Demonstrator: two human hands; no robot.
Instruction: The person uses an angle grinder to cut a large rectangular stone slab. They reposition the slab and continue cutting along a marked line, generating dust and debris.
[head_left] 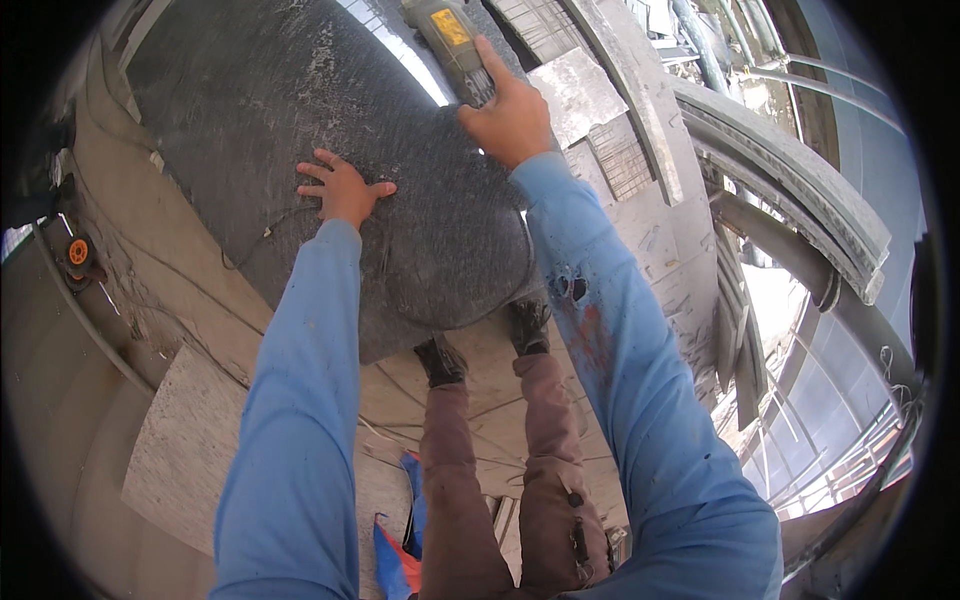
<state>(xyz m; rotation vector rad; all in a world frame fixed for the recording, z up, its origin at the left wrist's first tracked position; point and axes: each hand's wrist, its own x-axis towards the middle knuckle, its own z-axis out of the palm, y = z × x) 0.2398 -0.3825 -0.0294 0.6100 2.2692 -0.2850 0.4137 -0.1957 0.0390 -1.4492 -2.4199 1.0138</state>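
A large dark grey stone slab (300, 110), dusty and streaked, spreads out in front of me. My left hand (345, 190) lies flat on it with the fingers spread. Further forward and to the right, my right hand (510, 115) is closed round the near end of a dusty handheld power tool (445, 35) bearing a yellow label. The tool rests at the slab's right side, and its far end is cut off by the picture's top edge, so its working part is hidden. A dark cable loops over the slab's near part, close to my shoes.
Pale stone pieces (580, 95) and ribbed blocks lie right of the slab. Curved stone strips (790, 180) are stacked over a thick pipe (770, 235) at far right. Loose cables cross the dusty floor at left, near an orange-hubbed wheel (78, 252). A speckled board (190, 440) lies lower left.
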